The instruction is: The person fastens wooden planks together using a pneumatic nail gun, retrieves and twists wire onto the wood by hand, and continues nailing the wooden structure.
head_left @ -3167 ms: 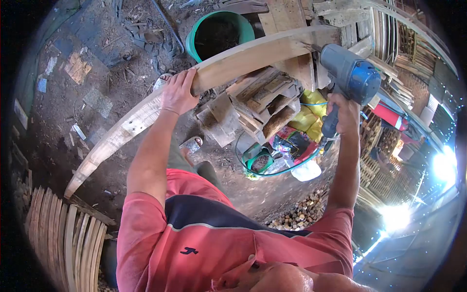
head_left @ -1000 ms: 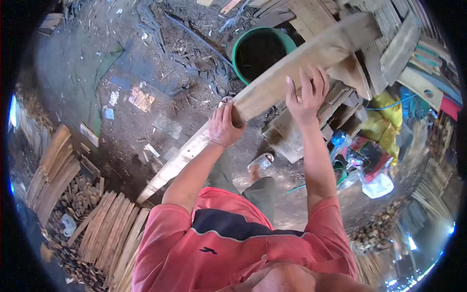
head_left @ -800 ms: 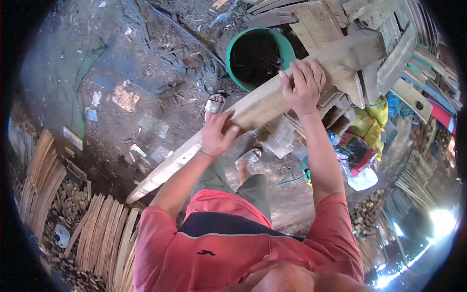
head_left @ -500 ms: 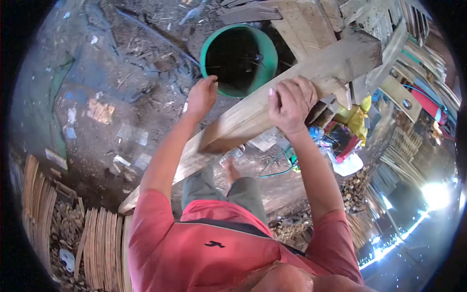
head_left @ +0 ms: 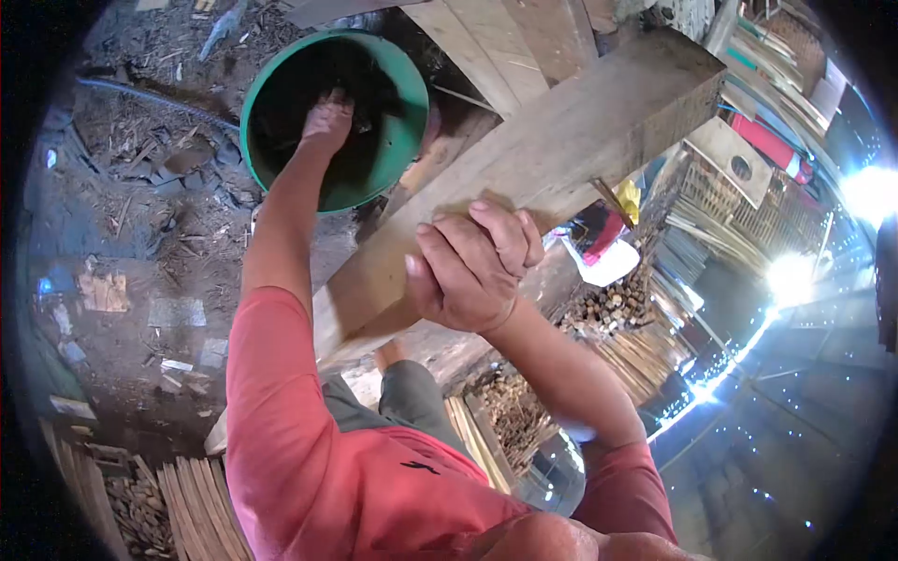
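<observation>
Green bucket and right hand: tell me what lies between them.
In the head view, part of the beam lies between the right hand and the bucket, then a narrow, dark strip, too unclear to name.

1. On the ground (head_left: 122, 234), left of 1 beam (head_left: 561, 131): 1 bucket (head_left: 409, 140).
2. Boards (head_left: 514, 56) lie behind the beam, right of the bucket.
3. Right of the beam: 1 panel (head_left: 716, 154).
4. Near left: stacked slats (head_left: 201, 510).

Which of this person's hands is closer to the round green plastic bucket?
Left. The left hand reaches into the bucket's opening; the right hand is outside it, on the thick brown wooden beam.
</observation>
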A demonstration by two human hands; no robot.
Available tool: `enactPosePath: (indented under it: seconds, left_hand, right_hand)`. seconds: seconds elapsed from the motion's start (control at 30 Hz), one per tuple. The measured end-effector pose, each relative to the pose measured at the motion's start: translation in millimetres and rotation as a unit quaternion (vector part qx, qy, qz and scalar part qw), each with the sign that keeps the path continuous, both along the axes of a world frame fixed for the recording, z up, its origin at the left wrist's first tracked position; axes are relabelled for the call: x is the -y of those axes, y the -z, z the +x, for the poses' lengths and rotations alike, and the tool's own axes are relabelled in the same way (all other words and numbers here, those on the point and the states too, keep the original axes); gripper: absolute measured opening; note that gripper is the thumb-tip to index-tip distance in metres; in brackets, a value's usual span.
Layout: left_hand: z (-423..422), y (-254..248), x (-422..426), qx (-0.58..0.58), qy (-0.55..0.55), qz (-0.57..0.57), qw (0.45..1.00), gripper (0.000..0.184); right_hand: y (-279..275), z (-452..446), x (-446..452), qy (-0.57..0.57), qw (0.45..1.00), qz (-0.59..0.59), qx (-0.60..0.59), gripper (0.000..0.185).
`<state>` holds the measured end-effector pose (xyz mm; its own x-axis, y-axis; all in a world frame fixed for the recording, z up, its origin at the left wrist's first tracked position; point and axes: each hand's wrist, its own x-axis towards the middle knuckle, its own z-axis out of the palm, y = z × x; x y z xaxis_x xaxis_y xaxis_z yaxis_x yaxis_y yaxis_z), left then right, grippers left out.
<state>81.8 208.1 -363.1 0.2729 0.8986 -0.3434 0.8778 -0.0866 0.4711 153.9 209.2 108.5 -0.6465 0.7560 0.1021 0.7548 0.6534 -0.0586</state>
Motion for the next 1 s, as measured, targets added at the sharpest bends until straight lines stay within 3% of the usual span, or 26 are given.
enactPosePath:
  seconds: [0.03,0.07,0.13,0.23,0.27,0.33,0.5,0.63,0.73,0.77,0.87,0.97,1.0]
  left_hand:
    - [1,17,9,0.008,0.003,0.033,0.999,0.038]
    - [-5,5,7,0.022,-0.023,-0.004,0.999,0.037]
    - [-22,-50,1,0.043,-0.084,-0.074,0.993,0.034]
    - [-46,-110,11,0.178,-0.231,0.052,0.955,0.026]
    - [-57,-139,12,0.269,-0.293,-0.043,0.916,0.024]
    - [-73,-200,15,0.434,-0.397,-0.222,0.778,0.021]
    - [-100,-272,50,0.583,-0.456,-0.194,0.643,0.018]
    - [-123,-359,60,0.582,-0.478,-0.183,0.632,0.021]
    - [-125,-410,62,0.543,-0.479,-0.131,0.677,0.026]
    - [-124,-430,60,0.572,-0.482,-0.133,0.65,0.029]
    - [-118,-468,62,0.588,-0.434,-0.078,0.678,0.028]
    - [-85,-540,55,0.602,-0.437,-0.065,0.665,0.028]
    - [-83,-547,54,0.589,-0.411,-0.073,0.692,0.027]
  right_hand:
    - [1,1,1,0.0,1.0,0.001,-0.012,0.022]
    - [1,0,2,0.003,1.0,0.002,-0.008,0.022]
    - [1,-2,0,0.003,1.0,0.005,-0.009,0.021]
    - [-1,-4,0,0.003,1.0,0.008,0.003,0.019]
    - [-1,-5,-1,0.001,1.0,0.016,0.003,0.018]
    - [-2,-8,-1,0.005,1.0,0.017,-0.008,0.016]
    - [-5,-14,-3,0.012,0.999,0.028,-0.033,0.014]
    - [-8,-16,-2,0.008,0.998,0.032,-0.052,0.015]
    - [-7,-11,-1,0.005,0.996,0.039,-0.077,0.014]
    - [-6,-10,-1,0.006,0.996,0.04,-0.083,0.014]
    - [-10,-4,0,0.005,0.994,0.035,-0.103,0.014]
    - [-5,-2,3,-0.006,0.991,0.035,-0.13,0.021]
    - [-5,-4,10,0.006,0.991,0.051,-0.127,0.023]
